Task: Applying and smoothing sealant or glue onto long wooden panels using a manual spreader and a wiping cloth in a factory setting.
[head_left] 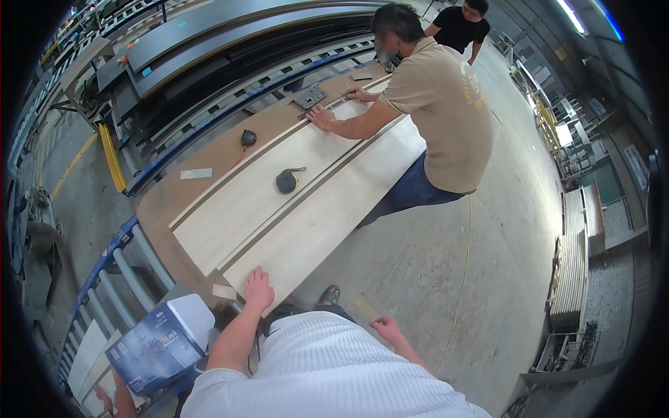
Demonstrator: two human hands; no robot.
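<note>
The left hand (258, 290) lies spread on the long, pale, flat board (306, 247), seemingly steadying it, needing even pressure; the right hand (385, 328), half-curled off its right side, shows unclear contents.

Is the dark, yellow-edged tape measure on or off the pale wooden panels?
On: the yellow-edged tape measure rests on the left pale panel, within its edges.

Bright ceiling tubes (571, 15) upper right, pale sheen on concrete floor (519, 146), curved fisheye distortion, black corners.
</note>
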